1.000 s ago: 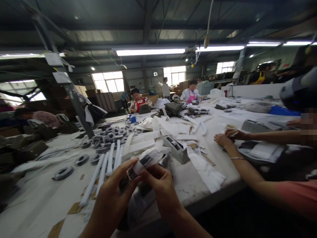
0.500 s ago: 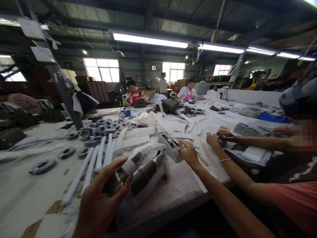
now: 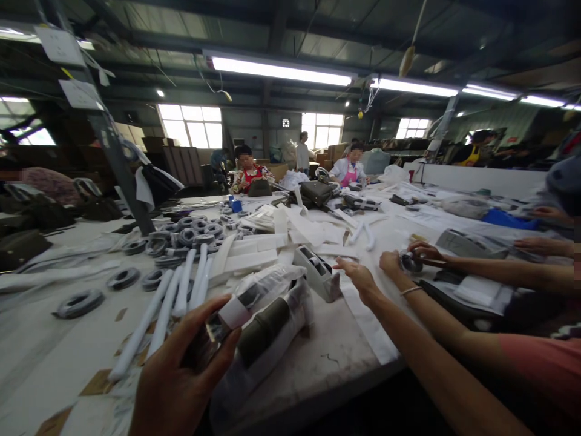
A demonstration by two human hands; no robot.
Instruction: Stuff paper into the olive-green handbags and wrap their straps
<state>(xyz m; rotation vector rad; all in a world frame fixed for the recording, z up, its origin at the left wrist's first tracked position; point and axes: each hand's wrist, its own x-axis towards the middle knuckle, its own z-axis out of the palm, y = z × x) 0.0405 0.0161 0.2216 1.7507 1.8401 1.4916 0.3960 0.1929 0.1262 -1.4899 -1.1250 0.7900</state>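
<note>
My left hand is wrapped round a bag handle covered in clear plastic, with a white band round it near my fingertips. Just beneath it lies the dark olive bag, also under clear film, close to the table's front edge. A grey tape dispenser stands beyond the bag. To the right of the dispenser, my right hand hovers with its fingertips pinched together and apart from it. Whatever those fingertips hold, if anything, is too small to make out.
White foam tubes and several grey wrapped rings lie at left. White sheets are heaped mid-table. A co-worker's hands work close by at right, over a dark bag. A metal post rises at left.
My right hand has come away from the tape dispenser, a little to the right. My left hand still grips the bag handle. The co-worker's hands now show a round roll between them.
</note>
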